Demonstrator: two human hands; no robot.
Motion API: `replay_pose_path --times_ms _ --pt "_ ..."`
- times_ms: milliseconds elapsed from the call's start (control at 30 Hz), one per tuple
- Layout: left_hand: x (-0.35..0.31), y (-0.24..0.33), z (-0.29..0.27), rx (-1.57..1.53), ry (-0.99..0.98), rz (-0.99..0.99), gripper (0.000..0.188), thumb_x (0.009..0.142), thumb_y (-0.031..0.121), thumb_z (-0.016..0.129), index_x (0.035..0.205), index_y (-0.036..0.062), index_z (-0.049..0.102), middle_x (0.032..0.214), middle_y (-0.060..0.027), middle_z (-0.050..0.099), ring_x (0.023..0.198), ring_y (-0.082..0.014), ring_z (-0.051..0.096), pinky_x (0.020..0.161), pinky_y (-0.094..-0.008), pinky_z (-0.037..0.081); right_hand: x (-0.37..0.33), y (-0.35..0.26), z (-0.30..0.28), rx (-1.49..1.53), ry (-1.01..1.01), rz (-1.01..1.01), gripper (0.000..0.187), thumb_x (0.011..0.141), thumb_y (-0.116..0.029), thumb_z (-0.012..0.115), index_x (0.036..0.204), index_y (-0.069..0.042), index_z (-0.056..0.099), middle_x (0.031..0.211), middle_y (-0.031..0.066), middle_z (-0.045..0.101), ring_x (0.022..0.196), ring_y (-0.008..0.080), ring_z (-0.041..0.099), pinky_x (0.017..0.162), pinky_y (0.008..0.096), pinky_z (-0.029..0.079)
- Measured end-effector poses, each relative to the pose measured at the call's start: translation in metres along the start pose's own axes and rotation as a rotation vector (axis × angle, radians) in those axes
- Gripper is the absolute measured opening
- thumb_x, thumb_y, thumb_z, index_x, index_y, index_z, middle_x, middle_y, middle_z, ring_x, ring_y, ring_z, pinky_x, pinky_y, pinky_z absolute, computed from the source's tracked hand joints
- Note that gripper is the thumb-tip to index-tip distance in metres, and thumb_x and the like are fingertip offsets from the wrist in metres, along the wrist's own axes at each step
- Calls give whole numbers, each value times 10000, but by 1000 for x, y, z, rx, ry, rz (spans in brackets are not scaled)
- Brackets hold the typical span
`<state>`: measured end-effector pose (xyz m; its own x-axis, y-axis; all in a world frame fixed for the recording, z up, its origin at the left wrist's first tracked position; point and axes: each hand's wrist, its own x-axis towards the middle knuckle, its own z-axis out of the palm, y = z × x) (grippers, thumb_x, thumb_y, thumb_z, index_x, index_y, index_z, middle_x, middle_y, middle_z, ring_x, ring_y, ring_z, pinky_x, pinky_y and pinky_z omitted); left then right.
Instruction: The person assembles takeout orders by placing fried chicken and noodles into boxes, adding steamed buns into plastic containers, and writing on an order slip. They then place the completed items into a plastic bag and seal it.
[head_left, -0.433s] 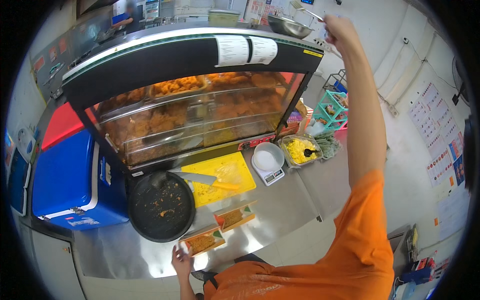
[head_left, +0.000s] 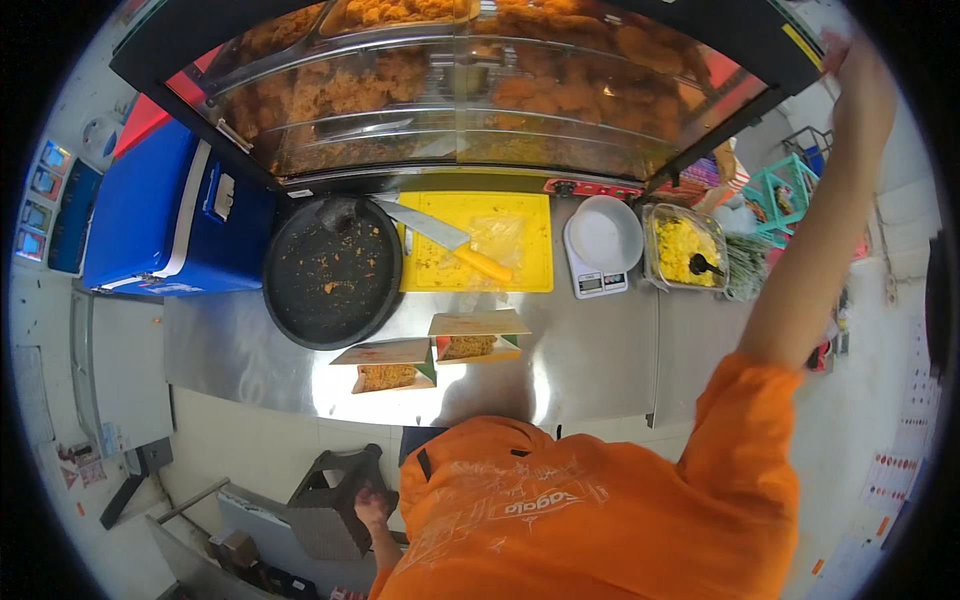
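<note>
My right arm stretches far up to the right, and my right hand (head_left: 858, 75) is beside the upper right corner of the heated display case (head_left: 470, 172). Its fingers are smeared and partly cut off at the picture's rim, so what they hold is hidden. Down by a dark stool (head_left: 325, 520), my left hand (head_left: 372, 507) hangs with loosely parted fingers and nothing in it. Two small cardboard food boxes lie on the steel counter, a left box (head_left: 382, 351) and a right box (head_left: 480, 322). Both lids are raised, and brown breaded food shows inside each.
Behind the boxes are a round black pan (head_left: 332, 285) with crumbs and a yellow cutting board (head_left: 520, 235) bearing a knife (head_left: 430, 228). Farther right are a scale (head_left: 600, 283) with a white bowl (head_left: 606, 232) and a tub of yellow food (head_left: 686, 250). A blue cooler (head_left: 150, 215) stands left.
My left hand has left the left box and dropped toward the stool. The view has tilted downward; the brush-like tool my right hand held over a metal bowl is out of sight.
</note>
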<state>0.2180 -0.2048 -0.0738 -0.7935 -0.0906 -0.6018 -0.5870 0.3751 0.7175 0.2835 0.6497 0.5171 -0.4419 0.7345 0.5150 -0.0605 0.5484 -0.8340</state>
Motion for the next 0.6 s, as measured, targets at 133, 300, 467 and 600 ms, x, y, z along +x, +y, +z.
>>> replay_pose_path --times_ms 133,300,467,600 --pt "-41 -3 20 60 163 83 383 833 -17 595 1214 -52 582 753 -82 632 625 -182 604 565 -320 511 -185 241 155 -437 -464 180 434 892 -239 597 1245 4 527 1138 237 557 1046 420 519 942 481 427" --pt "-65 176 67 498 239 540 319 835 -16 577 1146 -18 649 765 -83 646 693 -162 611 679 -322 517 -281 373 285 -881 -591 -45 400 809 -274 725 1127 -35 686 1105 214 687 1125 372 598 973 475 460" --pt "-120 351 175 309 53 819 279 867 -22 576 1134 -10 657 764 -84 654 714 -153 642 683 -311 523 -263 340 256 -439 -480 154 255 880 -263 660 852 -22 737 900 204 701 858 380 660 796 483 512" --pt "-155 416 289 318 -413 943 236 900 30 632 1132 16 670 827 -76 674 763 -154 658 727 -297 533 -286 264 192 -293 -125 257 193 905 -206 682 925 -23 738 831 187 691 770 346 668 713 414 526"
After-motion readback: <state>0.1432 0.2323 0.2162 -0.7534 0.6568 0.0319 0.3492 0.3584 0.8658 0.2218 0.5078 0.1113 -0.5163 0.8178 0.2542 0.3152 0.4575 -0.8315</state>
